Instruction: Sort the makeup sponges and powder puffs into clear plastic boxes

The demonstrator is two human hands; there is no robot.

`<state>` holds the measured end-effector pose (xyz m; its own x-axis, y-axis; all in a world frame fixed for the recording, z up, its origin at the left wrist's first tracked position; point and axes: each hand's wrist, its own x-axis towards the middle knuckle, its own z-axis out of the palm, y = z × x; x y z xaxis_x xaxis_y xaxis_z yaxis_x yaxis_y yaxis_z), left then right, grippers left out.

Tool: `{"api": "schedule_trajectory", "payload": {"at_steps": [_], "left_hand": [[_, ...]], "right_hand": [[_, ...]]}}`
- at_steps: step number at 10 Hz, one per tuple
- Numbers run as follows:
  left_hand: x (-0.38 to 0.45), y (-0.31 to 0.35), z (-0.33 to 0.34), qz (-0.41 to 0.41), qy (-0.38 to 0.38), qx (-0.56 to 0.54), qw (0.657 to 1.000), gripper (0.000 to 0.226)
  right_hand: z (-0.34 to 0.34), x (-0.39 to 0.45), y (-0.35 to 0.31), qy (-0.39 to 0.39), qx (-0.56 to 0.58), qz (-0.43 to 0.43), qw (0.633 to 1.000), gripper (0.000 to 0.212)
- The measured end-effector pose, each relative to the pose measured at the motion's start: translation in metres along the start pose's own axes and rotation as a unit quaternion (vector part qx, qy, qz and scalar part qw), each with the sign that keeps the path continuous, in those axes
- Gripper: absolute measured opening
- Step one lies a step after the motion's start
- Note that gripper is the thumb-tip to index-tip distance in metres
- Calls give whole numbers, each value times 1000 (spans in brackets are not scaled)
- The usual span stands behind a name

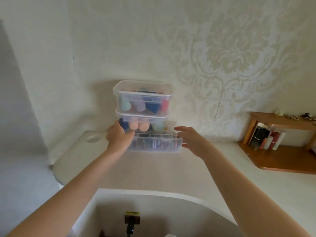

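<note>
Two lidded clear plastic boxes stand stacked against the wall at the back of the white table (153, 171). The top box (142, 98) holds several coloured makeup sponges. The lower box (142, 124) shows peach, green and dark sponges. In front lies a flat clear compartment box (155, 144) with coloured items inside. My left hand (118, 137) grips the left side of the lower box and touches the flat box's left end. My right hand (189, 139) is open, fingers spread, just off the flat box's right end, not touching the stack.
A wooden shelf unit (280, 142) with bottles and small items stands at the right on the table. A round hole cover (92, 139) sits at the table's left back corner. The table's front edge curves in around me; a dark cable plug (131, 221) hangs below.
</note>
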<state>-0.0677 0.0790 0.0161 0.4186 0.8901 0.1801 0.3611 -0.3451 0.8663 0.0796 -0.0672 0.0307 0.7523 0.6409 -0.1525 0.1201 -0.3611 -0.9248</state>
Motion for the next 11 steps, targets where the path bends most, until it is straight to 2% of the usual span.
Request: {"api": "schedule_trajectory", "payload": {"at_steps": [1,2,3,4,6,7,8,9,10,11], "left_hand": [[13,-19,-27,-20,66,12,998,54],[13,-30,-51,-3,132,42,990,65],[6,-40,-55,33,144,51,988,79],[7,-45,-52,51,114,65,990,86],[17,-38,-55,10,66,108,992,93],[16,-40,-57,14,72,95,993,93],[16,-44,-57,40,88,81,992,96],[13,-52,-55,67,107,61,990,96],[12,-64,-61,111,124,36,985,82],[13,-60,-73,101,131,25,986,51]], "right_hand": [[41,6,-17,-50,15,-11,999,43],[79,10,-29,-91,29,-20,995,46],[110,12,-40,-93,1,-35,995,49],[127,9,-47,-85,-43,-48,994,52],[111,8,-42,-93,-13,-52,994,49],[104,5,-38,-115,-4,-49,992,48],[104,1,-37,-108,-62,-75,989,52],[109,-2,-37,-93,-84,-90,988,52],[111,-3,-32,-96,-105,-116,983,51],[99,-8,-36,-34,-113,-147,982,44]]}}
